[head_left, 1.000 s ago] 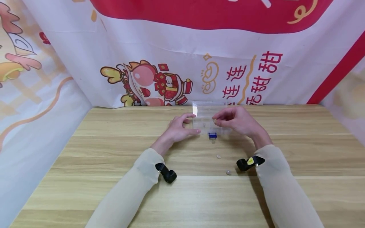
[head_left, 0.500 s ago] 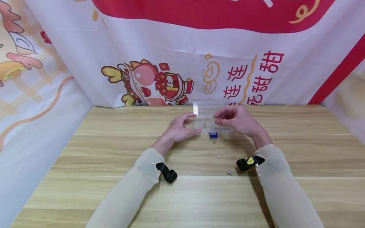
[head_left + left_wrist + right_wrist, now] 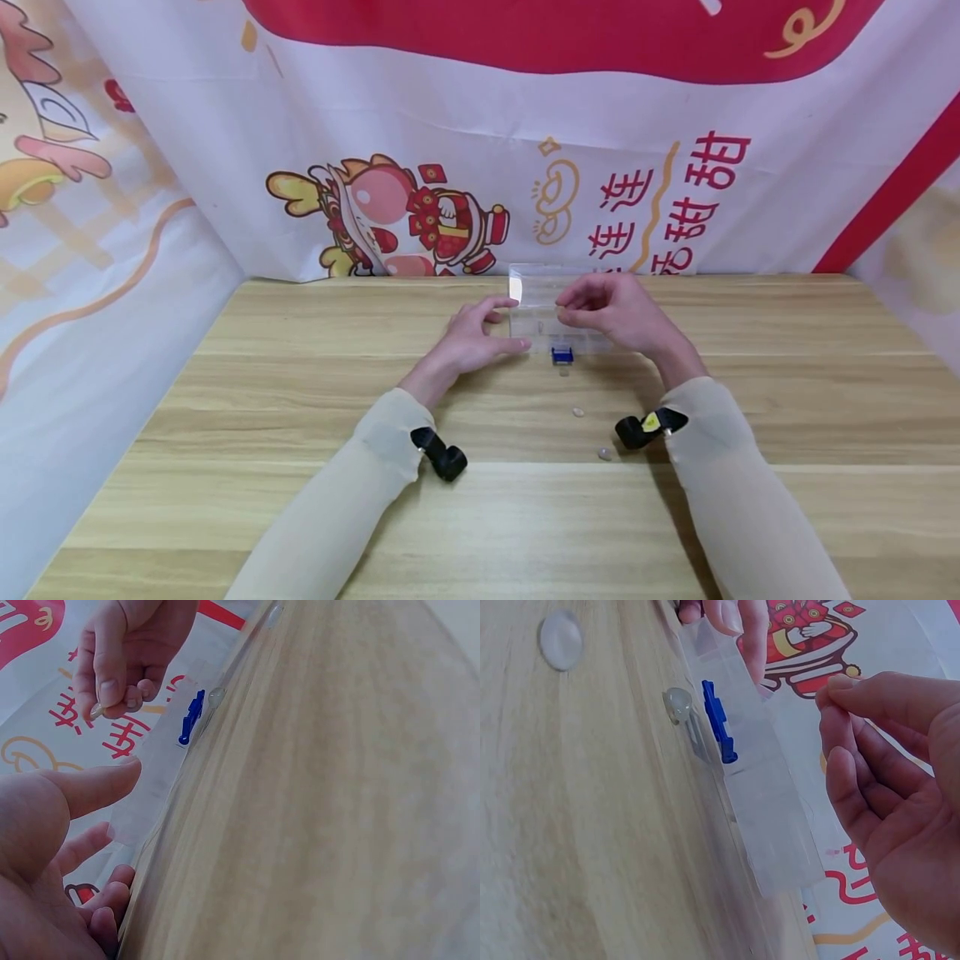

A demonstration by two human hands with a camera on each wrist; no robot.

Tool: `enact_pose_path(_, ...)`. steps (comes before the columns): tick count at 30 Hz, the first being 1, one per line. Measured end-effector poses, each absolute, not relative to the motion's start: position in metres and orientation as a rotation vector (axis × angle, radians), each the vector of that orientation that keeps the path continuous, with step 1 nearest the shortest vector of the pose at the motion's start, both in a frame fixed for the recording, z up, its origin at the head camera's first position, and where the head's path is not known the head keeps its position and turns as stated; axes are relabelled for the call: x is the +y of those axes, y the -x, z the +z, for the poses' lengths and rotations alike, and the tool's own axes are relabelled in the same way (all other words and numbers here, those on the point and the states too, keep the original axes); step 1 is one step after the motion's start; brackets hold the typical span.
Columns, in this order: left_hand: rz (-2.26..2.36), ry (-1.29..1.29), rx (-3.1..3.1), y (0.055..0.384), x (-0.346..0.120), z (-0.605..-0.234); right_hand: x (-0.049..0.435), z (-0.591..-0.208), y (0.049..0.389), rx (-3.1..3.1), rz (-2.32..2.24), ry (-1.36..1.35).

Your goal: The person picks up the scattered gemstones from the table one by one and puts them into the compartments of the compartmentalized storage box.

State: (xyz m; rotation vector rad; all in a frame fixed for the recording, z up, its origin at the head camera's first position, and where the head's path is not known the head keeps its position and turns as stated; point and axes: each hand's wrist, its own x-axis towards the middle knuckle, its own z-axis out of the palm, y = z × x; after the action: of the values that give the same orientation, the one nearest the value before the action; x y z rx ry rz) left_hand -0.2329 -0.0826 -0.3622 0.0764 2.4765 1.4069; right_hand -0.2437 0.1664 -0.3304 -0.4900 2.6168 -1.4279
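A clear plastic compartment box [image 3: 592, 343] with its lid [image 3: 536, 290] raised stands near the table's back edge. A blue latch [image 3: 718, 724] sits on its front. My left hand [image 3: 474, 337] rests at the box's left end, thumb at the front edge and index finger farther back, both fairly straight. Over the box, my right hand [image 3: 618, 315] pinches a small yellowish stone [image 3: 97, 711] between thumb and index fingertips. One small stone [image 3: 540, 327] shows inside a compartment. In front of the latch lies a smooth pale stone [image 3: 678, 703].
Two more pale stones lie nearer me on the wooden table [image 3: 300, 417]: a whitish oval one [image 3: 577, 412] and a greyish one [image 3: 604, 454] close to the right wrist's camera. A printed cloth [image 3: 450, 100] hangs right behind the box.
My right hand has shifted slightly left over the box, still pinching the small stone. The left hand stays at the box's end.
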Motion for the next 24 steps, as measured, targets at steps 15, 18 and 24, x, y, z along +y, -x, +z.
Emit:
enact_pose_path(15,1.406,-0.084,2.473,0.232,-0.083,-0.361,0.159,-0.329,0.246,2.662,-1.374,0.438)
enact_pose_path(18,1.407,-0.081,2.473,0.231,-0.083,-0.361,0.157,-0.330,0.246,2.683,-1.369,0.431)
enact_pose_path(24,1.404,-0.082,2.477,0.232,-0.084,-0.362,0.154,-0.331,0.248,2.710,-1.375,0.411)
